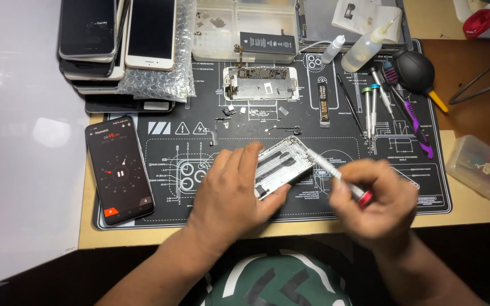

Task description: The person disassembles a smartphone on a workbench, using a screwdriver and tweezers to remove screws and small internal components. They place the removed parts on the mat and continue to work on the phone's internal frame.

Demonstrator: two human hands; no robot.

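Note:
My left hand (231,195) grips an opened silver phone housing (282,161), tilted up off the black repair mat (290,127). My right hand (376,198) holds a slim silver screwdriver with a red cap (336,175); its tip touches the upper right edge of the housing. A second stripped phone frame with a circuit board (262,84) lies farther back on the mat, with small loose parts (233,110) in front of it.
A phone showing a stopwatch (119,169) lies at the left. Stacked phones (114,39) sit on bubble wrap at the back left. Screwdrivers (372,105), a purple tool (409,122), a black air blower (415,71), squeeze bottles (364,51) and plastic boxes (483,169) lie right.

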